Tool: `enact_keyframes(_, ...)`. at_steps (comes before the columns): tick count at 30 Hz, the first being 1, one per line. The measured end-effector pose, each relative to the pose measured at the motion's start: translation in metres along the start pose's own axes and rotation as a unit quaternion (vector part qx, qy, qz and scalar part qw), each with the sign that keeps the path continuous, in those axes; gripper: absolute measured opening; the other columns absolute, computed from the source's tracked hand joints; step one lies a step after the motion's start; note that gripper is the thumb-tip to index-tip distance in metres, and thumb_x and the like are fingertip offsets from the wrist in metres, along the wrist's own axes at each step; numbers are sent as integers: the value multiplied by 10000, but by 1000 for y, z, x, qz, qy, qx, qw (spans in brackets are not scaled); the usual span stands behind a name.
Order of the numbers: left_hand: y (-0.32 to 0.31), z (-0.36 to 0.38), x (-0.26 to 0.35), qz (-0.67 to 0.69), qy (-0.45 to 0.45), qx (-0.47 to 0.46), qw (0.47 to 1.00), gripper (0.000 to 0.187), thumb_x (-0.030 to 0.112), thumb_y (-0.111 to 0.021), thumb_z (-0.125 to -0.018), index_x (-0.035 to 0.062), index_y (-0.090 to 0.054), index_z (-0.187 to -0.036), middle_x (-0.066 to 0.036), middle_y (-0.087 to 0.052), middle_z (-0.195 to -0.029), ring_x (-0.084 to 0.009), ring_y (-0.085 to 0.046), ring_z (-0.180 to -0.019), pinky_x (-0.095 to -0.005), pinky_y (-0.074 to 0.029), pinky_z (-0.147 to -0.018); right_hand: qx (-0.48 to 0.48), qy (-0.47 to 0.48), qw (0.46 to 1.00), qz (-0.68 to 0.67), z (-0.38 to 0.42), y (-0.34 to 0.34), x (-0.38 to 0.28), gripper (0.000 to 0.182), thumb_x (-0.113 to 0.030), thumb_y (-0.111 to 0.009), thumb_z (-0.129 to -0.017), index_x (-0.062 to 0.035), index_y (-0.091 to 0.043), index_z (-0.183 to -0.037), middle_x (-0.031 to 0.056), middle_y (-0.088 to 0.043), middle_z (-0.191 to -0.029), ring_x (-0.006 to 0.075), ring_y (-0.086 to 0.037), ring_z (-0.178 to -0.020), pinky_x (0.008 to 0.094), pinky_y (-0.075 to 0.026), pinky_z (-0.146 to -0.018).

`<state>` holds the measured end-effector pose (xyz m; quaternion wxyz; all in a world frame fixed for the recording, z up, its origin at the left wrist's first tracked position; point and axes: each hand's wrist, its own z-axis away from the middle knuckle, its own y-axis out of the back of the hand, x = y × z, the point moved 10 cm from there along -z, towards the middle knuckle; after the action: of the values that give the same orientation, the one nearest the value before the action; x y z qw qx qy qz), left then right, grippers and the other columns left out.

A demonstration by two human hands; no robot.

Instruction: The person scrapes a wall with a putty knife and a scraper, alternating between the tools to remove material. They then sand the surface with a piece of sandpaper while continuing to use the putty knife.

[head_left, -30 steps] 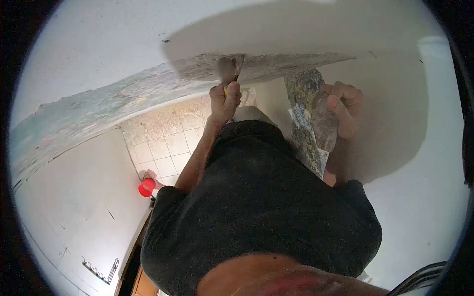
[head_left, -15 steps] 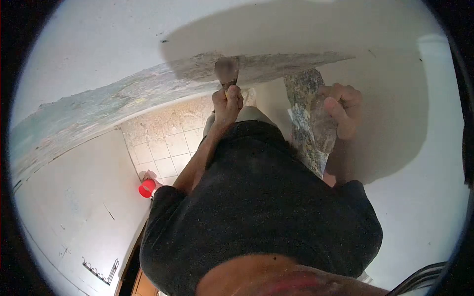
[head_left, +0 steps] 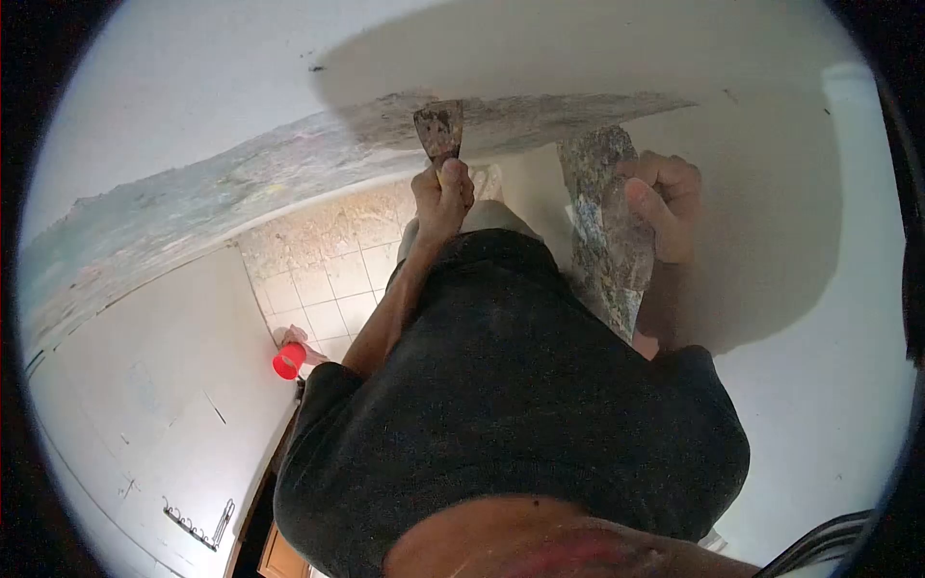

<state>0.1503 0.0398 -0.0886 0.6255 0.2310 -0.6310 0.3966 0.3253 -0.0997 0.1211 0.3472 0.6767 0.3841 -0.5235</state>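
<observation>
Putty knife (head_left: 439, 127) just turned — more edge-on moments ago, flat face to camera now, so probably re-angled mid-work at rough gray strip (head_left: 241, 178). Left hand (head_left: 441, 199) — grip wrapped tight round knife; right hand (head_left: 667, 197) clamped on crusty board (head_left: 592, 197).

Stained scraper (head_left: 440, 129), blade outward, mottled plate (head_left: 599, 217) to its right

I am standing by as one wide-angle camera is riding on the person's head, pointing forward and steeply down. The dark shirt (head_left: 520, 385) is filling the near field; the left hand (head_left: 442, 200) and right hand (head_left: 667, 204) are showing beyond it, the wall (head_left: 212, 87) is spanning the top, and the tiled floor (head_left: 332, 279) is lying farther below.
</observation>
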Motion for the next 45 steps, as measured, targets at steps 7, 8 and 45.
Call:
enact_keyframes(7, 4, 7, -1, 17, 14, -6, 1000, 509, 467, -484, -994, 26, -543, -747, -28, -484, -541, -103, -434, -433, -270, -343, -396, -14, -9, 1000, 16, -2, -5, -5, 377, -160, -682, -889, -85, -433, -616, -29, -462, -581, 64, -372, -538, 258, -314, -482)
enact_keyframes(8, 10, 4, -8, 1, 7, 1, 1000, 510, 469, -486, -992, 24, -545, -750, -29, -486, -540, -102, -435, -430, -270, -341, -394, -20, -6, 1000, 19, -1, -6, -4, 375, -158, -681, -889, -86, -434, -616, -29, -461, -581, 66, -374, -536, 260, -316, -482)
enact_keyframes(45, 53, 0, 61, -267, -23, 19, 963, 386, 318, -554, -979, 8, -551, -748, -11, -474, -531, -78, -421, -486, -289, -351, -445, -27, -13, 999, 24, 2, -8, -5, 371, -145, -689, -878, -74, -439, -614, -19, -455, -580, 68, -354, -532, 262, -317, -484)
